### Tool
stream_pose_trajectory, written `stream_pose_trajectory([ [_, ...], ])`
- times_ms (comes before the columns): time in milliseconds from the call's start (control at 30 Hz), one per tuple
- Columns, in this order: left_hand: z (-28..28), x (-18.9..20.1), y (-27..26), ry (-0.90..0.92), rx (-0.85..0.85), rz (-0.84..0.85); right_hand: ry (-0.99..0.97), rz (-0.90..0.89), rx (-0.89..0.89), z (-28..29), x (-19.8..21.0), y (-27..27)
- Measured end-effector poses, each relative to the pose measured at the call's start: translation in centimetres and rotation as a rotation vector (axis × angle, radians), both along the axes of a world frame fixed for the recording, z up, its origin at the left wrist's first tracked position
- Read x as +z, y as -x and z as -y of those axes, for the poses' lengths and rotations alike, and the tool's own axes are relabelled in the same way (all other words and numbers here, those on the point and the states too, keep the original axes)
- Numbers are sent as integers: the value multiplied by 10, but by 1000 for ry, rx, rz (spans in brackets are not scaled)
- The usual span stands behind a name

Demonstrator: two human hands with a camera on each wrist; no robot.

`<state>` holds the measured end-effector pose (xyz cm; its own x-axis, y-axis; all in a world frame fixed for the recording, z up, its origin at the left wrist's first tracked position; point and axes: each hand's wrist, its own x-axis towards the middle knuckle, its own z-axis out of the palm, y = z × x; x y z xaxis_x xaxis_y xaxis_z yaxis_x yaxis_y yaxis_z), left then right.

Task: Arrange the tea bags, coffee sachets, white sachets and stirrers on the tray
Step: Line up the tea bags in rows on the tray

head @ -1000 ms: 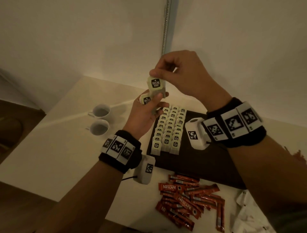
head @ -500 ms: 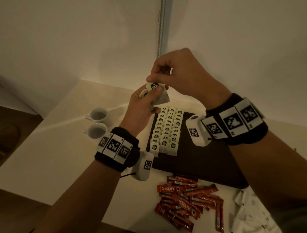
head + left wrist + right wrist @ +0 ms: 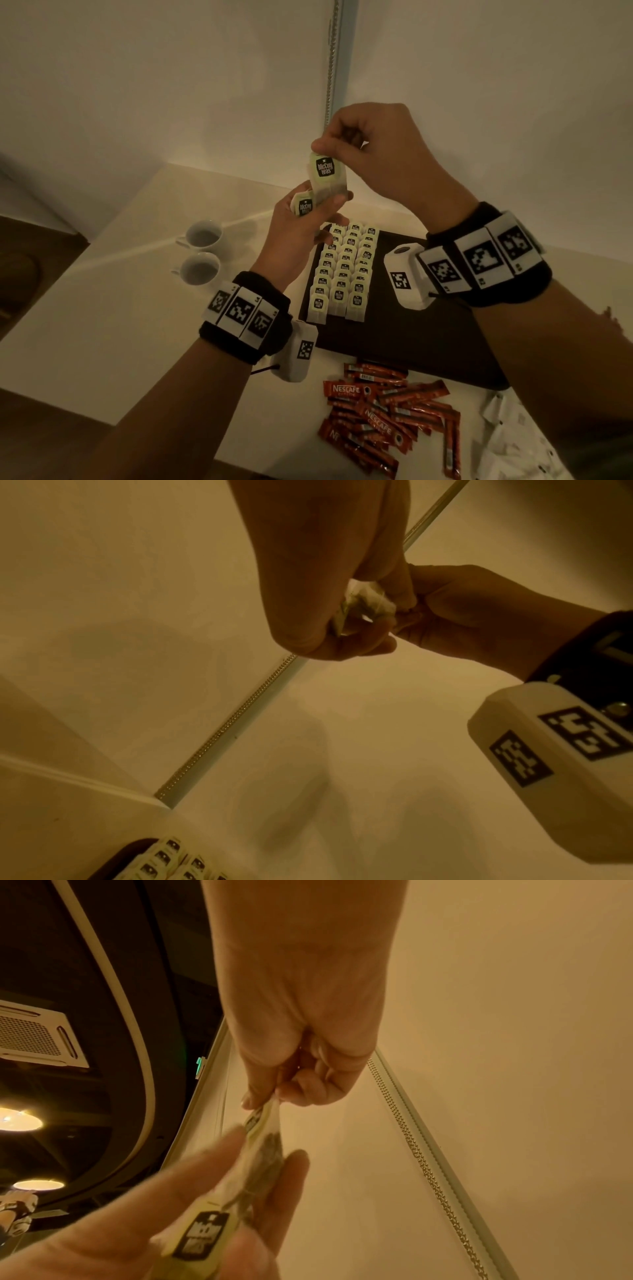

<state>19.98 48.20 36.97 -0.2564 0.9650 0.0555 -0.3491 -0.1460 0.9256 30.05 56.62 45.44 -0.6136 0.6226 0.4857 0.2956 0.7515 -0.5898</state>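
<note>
My right hand (image 3: 337, 142) pinches the top of a pale green tea bag (image 3: 327, 174) above the table; the same tea bag (image 3: 265, 1139) hangs from its fingertips in the right wrist view. Just below, my left hand (image 3: 308, 212) holds further tea bags (image 3: 303, 205), its fingers curled round them. Both hands are raised over the far left corner of the dark tray (image 3: 411, 329). Three rows of tea bags (image 3: 346, 270) lie on the tray's left part. A heap of red coffee sachets (image 3: 387, 414) lies on the table before the tray. White sachets (image 3: 510, 442) lie at the lower right.
Two white cups (image 3: 202, 253) stand on the pale table (image 3: 102, 308) left of the tray. A wall with a vertical rail and bead chain (image 3: 334, 68) rises behind. The tray's right part is bare.
My right hand has lifted one tea bag up out of the bundle in my left hand, after dipping down to it half a second ago. The left hand stays in place.
</note>
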Motion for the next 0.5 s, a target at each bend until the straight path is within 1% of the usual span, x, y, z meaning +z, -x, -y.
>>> stream_pose_trajectory([
  [167, 1, -3, -1, 1, -15, 37, -25, -17, -14, -2, -3, -4],
  [267, -1, -10, 4, 63, -21, 56, 18, -65, -35, -4, -8, -9],
  [333, -1, -20, 12, 164, -34, 149, 82, -85, -41, -4, -17, -16],
  [367, 0, -26, 17, 212, -44, 238, 117, -68, -41, -3, -25, -20],
  [433, 3, -39, 29, 251, -41, 419, 173, 16, -64, 0, -48, -28],
  [500, 6, -48, 39, 263, -2, 483, 245, 124, -92, 4, -79, -39],
])
